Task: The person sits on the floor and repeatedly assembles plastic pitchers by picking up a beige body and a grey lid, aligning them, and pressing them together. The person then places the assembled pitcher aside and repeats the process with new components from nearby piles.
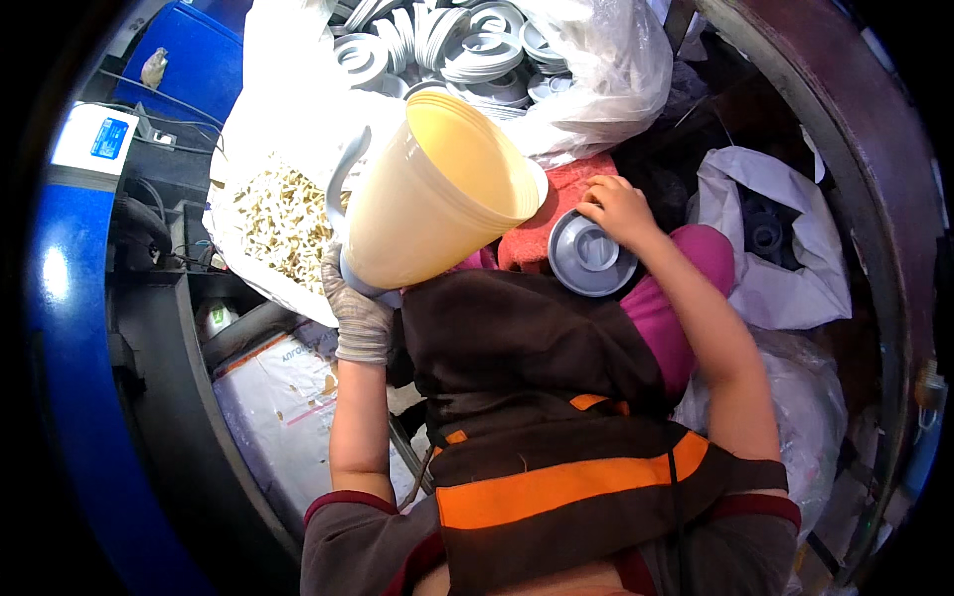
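Note:
A cream plastic pitcher point(407, 214) with a grey handle and grey base leans over my lap, its wide mouth tilted up and to the right. My left hand point(358, 313), in a striped knit glove, is closed on it low down by the base; the pitcher hides part of the fingers. Beside my right knee, a round grey lid point(592, 260) with a raised ring in its middle is held by its far edge in my bare right hand point(618, 211). The lid is apart from the pitcher's mouth. Red cloth point(566, 189) lies beneath them.
Ahead is a clear plastic bag point(616, 70) full of stacked grey lids point(482, 60). Small pale pieces point(283, 219) fill a white sack at the left. Blue machinery point(79, 298) stands far left. A white sack point(785, 278) with dark parts sits right, inside a curved metal frame point(845, 119).

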Tool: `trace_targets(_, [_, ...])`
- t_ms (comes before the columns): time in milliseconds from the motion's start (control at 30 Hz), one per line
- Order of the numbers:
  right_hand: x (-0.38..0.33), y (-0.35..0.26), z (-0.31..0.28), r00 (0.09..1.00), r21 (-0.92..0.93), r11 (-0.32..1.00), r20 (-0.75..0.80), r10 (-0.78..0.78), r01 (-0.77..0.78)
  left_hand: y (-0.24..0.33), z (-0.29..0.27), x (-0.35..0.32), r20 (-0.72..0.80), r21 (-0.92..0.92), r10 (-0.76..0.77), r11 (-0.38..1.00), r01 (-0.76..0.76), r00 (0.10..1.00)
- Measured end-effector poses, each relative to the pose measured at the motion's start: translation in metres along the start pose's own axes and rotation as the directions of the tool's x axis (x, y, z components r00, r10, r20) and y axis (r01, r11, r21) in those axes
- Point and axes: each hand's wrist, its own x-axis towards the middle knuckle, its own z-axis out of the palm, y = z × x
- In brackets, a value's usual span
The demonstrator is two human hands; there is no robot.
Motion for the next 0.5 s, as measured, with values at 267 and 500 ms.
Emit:
trace_targets(267, [0.013, 0.005, -0.072, 0.948, 0.266, 0.946, -0.205, 0.242, -0.184, -0.006, -0.008, 0.003, 0.065, -0.007, 0.002, 1.000, -0.001, 0.998])
trace_targets(500, [-0.041, -0.127, -0.131, 0.754, 0.096, 0.867, -0.547, -0.364, 0.488, -0.024, 0.009, -0.014, 0.081, -0.042, -0.017, 0.999, 0.020, 0.997])
